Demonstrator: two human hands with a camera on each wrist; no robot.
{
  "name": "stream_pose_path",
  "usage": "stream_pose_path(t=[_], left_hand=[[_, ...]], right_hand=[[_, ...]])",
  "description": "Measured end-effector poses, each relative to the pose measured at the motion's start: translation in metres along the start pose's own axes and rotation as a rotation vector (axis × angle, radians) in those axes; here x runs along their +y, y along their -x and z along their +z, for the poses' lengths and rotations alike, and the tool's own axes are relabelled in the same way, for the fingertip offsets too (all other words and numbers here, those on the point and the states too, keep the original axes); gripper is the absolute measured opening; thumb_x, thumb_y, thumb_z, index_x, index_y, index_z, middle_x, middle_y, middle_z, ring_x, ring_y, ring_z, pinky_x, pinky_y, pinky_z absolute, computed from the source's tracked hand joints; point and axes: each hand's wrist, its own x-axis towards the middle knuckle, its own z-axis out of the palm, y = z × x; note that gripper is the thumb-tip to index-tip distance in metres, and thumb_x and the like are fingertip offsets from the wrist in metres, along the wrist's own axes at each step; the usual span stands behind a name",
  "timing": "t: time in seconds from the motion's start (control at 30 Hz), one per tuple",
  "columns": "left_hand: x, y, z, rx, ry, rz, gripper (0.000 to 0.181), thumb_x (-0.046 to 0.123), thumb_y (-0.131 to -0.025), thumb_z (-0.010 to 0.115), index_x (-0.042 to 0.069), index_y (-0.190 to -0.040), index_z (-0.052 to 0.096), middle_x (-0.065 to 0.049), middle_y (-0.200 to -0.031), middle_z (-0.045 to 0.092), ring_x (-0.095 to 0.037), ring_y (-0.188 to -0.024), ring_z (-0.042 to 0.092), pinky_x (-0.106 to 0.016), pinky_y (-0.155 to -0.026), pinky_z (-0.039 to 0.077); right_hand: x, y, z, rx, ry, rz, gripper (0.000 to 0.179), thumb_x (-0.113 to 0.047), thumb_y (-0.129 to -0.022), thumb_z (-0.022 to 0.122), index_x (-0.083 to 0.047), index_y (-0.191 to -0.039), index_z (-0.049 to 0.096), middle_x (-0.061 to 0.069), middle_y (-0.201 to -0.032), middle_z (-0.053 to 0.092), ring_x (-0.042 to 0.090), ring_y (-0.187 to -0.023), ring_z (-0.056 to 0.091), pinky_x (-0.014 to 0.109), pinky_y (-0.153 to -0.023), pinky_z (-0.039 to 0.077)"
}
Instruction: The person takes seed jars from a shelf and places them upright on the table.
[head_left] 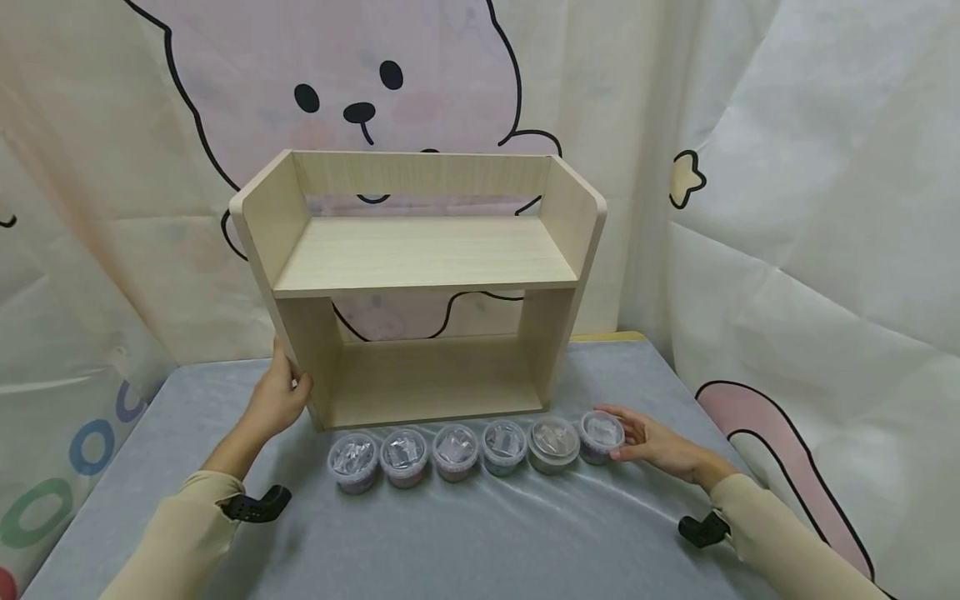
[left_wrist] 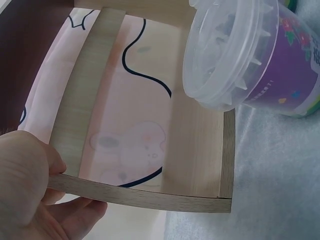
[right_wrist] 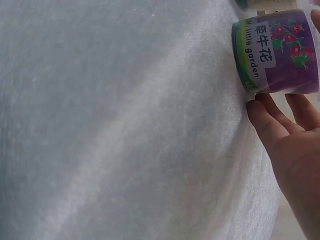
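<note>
A pale wooden two-tier shelf (head_left: 427,254) stands on the table. My left hand (head_left: 279,398) grips its left side panel low down; in the left wrist view the thumb lies on one side of the panel edge (left_wrist: 145,198) and the fingers on the other. Several lidded clear plastic cups form a row in front of the shelf. The rightmost cup (head_left: 602,435) is between the thumb and fingers of my right hand (head_left: 651,443). In the right wrist view that cup has a purple label (right_wrist: 285,52) with red flowers and the words "little garden".
A grey-blue cloth covers the table (head_left: 450,542). The leftmost cup (head_left: 353,461) stands near the shelf's front left corner. A printed curtain (head_left: 600,100) hangs behind the table and along both sides. Each wrist wears a black strap (head_left: 258,505).
</note>
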Motion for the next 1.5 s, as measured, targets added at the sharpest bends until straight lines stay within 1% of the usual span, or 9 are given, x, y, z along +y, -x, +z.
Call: stream_pose_path(t=[0.23,0.37,0.5,0.73,0.87,1.0,1.17,1.4,1.5], left_hand=[[0.002,0.001,0.001,0.006,0.041,-0.008,0.08,0.003,-0.097,0.049,0.005,-0.159,-0.001,-0.038,-0.11,0.062,-0.052,-0.099,0.064,-0.058,-0.08,0.053],[0.002,-0.001,0.002,-0.021,0.109,-0.025,0.082,0.002,-0.098,0.047,0.012,-0.161,-0.004,-0.045,-0.141,0.043,-0.062,-0.126,0.05,-0.067,-0.094,0.05],[0.0,-0.002,0.003,-0.027,0.154,-0.026,0.085,0.001,-0.097,0.047,0.019,-0.162,-0.006,-0.042,-0.149,0.036,-0.062,-0.131,0.045,-0.068,-0.097,0.047],[-0.004,0.002,0.003,-0.031,0.199,0.01,0.083,0.001,-0.099,0.049,0.021,-0.162,0.0,-0.037,-0.156,0.032,-0.062,-0.131,0.046,-0.067,-0.097,0.047],[-0.006,0.007,0.0,-0.044,0.21,0.004,0.079,0.005,-0.1,0.051,0.023,-0.162,0.005,-0.037,-0.156,0.032,-0.062,-0.125,0.051,-0.066,-0.091,0.052],[-0.005,0.013,-0.005,-0.039,0.193,-0.005,0.068,0.009,-0.102,0.05,0.015,-0.161,0.017,-0.036,-0.152,0.039,-0.059,-0.119,0.058,-0.063,-0.088,0.054],[-0.005,0.024,-0.005,0.005,0.161,-0.014,0.056,0.008,-0.102,0.05,0.005,-0.156,0.033,-0.036,-0.143,0.05,-0.055,-0.112,0.063,-0.059,-0.085,0.056],[0.001,0.038,-0.013,0.075,0.114,-0.06,0.047,0.006,-0.101,0.05,0.002,-0.148,0.044,-0.03,-0.136,0.06,-0.05,-0.109,0.067,-0.02,-0.067,0.051],[0.006,0.043,-0.019,0.098,0.104,-0.054,0.044,0.006,-0.101,0.049,0.003,-0.145,0.048,-0.027,-0.133,0.062,-0.048,-0.107,0.069,-0.017,-0.066,0.05]], right_hand=[[-0.006,0.004,0.002,0.002,0.005,0.044,0.077,-0.014,-0.101,0.059,-0.008,-0.162,0.013,0.025,-0.165,0.019,-0.015,-0.126,0.043,0.013,-0.099,0.042],[-0.012,0.005,0.003,-0.025,-0.073,0.072,0.068,-0.019,-0.106,0.047,-0.007,-0.162,0.01,0.025,-0.167,0.007,-0.016,-0.125,0.042,0.013,-0.101,0.042],[-0.015,0.003,0.001,-0.062,-0.136,0.051,0.064,-0.022,-0.11,0.037,0.0,-0.161,0.006,0.029,-0.166,-0.002,-0.018,-0.126,0.042,0.011,-0.102,0.041],[-0.026,0.001,-0.001,-0.016,-0.059,0.087,0.065,-0.031,-0.11,0.038,0.003,-0.159,0.013,0.031,-0.164,0.01,-0.009,-0.127,0.045,0.023,-0.107,0.043],[-0.034,0.001,-0.002,0.098,0.042,0.097,0.063,-0.033,-0.109,0.042,0.0,-0.158,0.024,0.03,-0.162,0.024,0.016,-0.139,0.046,0.043,-0.113,0.042],[-0.039,-0.001,-0.004,0.214,0.1,0.06,0.057,-0.031,-0.108,0.044,0.0,-0.154,0.032,0.032,-0.157,0.036,0.032,-0.139,0.05,0.043,-0.11,0.047],[-0.053,-0.001,-0.003,0.305,0.111,-0.01,0.054,-0.029,-0.108,0.047,0.003,-0.15,0.037,0.033,-0.151,0.044,0.011,-0.122,0.062,0.03,-0.102,0.053],[-0.076,-0.005,0.003,0.357,0.156,-0.111,0.049,-0.025,-0.107,0.049,0.006,-0.145,0.043,0.033,-0.145,0.05,-0.004,-0.108,0.064,0.016,-0.093,0.051],[-0.084,-0.006,0.006,0.367,0.191,-0.146,0.046,-0.023,-0.107,0.049,0.005,-0.143,0.045,0.031,-0.142,0.053,-0.006,-0.106,0.063,0.016,-0.093,0.051]])
